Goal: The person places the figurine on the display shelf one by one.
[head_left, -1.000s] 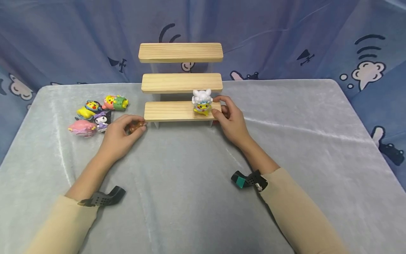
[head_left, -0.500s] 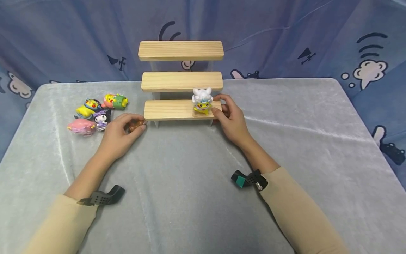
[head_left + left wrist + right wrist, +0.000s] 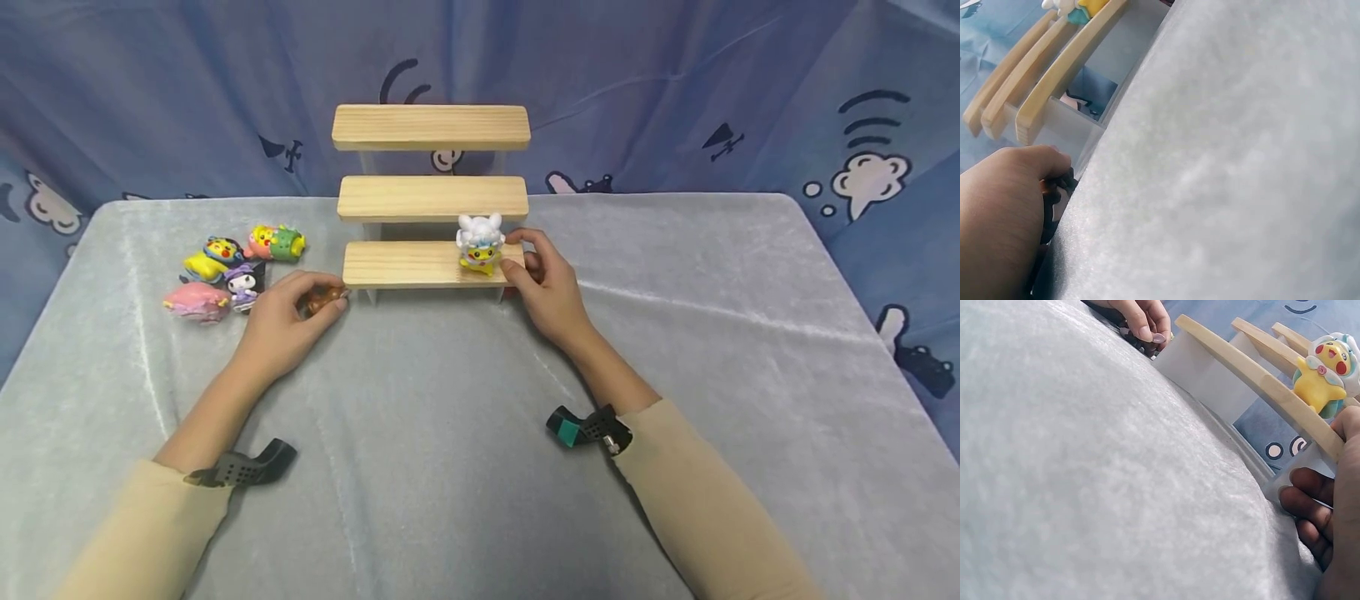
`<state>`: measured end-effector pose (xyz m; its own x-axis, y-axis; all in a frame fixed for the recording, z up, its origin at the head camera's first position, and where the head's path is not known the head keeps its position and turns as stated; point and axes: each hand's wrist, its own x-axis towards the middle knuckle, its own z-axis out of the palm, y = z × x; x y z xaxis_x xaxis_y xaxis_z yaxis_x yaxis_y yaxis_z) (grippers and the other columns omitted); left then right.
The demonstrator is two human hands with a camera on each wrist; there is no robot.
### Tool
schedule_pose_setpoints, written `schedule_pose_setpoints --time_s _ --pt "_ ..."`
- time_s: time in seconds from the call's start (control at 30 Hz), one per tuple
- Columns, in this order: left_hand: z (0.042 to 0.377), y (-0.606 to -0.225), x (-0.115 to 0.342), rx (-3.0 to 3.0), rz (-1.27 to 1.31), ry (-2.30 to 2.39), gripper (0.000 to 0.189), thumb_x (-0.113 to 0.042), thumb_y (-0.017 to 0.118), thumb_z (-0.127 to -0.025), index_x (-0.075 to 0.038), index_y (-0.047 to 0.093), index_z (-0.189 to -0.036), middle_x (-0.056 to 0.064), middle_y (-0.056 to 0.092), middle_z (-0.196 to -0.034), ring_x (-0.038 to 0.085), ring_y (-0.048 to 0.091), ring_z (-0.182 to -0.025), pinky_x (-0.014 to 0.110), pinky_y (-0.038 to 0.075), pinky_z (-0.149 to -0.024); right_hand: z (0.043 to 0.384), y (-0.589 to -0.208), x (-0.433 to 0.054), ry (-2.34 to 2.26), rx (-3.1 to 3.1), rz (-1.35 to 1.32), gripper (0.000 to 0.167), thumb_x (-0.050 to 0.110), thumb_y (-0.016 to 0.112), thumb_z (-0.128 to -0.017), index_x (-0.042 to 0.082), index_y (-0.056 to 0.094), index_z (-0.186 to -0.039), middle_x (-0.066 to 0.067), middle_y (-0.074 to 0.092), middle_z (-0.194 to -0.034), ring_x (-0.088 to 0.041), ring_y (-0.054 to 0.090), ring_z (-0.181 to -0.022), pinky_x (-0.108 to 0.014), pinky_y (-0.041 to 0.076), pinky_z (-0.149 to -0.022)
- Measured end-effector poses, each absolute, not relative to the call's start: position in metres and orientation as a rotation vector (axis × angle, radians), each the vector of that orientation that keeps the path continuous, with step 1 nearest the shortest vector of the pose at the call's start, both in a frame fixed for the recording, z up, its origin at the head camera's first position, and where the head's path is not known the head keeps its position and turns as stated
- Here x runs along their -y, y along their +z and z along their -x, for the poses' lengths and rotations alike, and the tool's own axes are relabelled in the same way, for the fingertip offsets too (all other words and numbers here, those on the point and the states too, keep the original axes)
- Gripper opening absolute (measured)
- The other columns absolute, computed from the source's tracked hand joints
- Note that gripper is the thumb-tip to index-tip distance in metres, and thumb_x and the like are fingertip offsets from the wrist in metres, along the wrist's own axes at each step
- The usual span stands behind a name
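Note:
A three-tier wooden display stand (image 3: 405, 263) with clear supports stands at the back of the table. A Pikachu figurine (image 3: 480, 246) in a white hood is upright on its lowest shelf, near the right end. My right hand (image 3: 551, 287) grips that shelf end, thumb at the front and index finger behind, right beside the figurine; its other fingers (image 3: 1307, 503) curl below the shelf. My left hand (image 3: 285, 321) holds a small shiny brown figurine (image 3: 322, 298) down at the table, just left of the stand. Fingers mostly hide this figurine, and it looks dark in the left wrist view.
Several figurines lie grouped to the left: a pink one (image 3: 197, 302), a yellow one (image 3: 204, 265), a purple-and-black one (image 3: 242, 286) and a green-and-pink one (image 3: 276, 242). A grey velvety cloth (image 3: 450, 450) covers the table. Behind hangs a blue patterned curtain (image 3: 637, 100).

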<state>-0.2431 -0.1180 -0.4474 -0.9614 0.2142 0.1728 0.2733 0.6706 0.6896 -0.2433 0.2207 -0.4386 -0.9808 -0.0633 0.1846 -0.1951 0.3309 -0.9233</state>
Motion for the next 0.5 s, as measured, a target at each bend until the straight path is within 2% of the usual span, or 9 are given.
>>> schedule_pose_setpoints --time_s 0.27,0.5 --pt "0.2433 -0.4473 0.1181 2.819 0.399 -1.175 0.025 -0.022 0.070 -0.094 -0.010 0.071 -0.117 0.008 0.067 -0.098 0.017 0.054 -0.083 0.027 0.040 -0.073 0.2437 -0.4392 -0.2204 1.745 2.467 -0.228 0.031 0.011 0.058 -0.100 0.005 0.054 -0.130 -0.021 0.069 -0.084 -0.011 0.061 -0.066 -0.020 0.047 -0.060" --pt "0.2432 -0.4472 0.1183 2.805 0.417 -1.180 0.024 -0.023 0.069 -0.095 -0.011 0.072 -0.116 0.008 0.067 -0.097 0.015 0.053 -0.083 0.027 0.039 -0.074 0.2434 -0.4385 -0.2200 1.743 2.472 -0.221 0.031 0.012 0.058 -0.100 0.005 0.054 -0.131 -0.021 0.068 -0.082 -0.011 0.061 -0.066 -0.020 0.046 -0.059"
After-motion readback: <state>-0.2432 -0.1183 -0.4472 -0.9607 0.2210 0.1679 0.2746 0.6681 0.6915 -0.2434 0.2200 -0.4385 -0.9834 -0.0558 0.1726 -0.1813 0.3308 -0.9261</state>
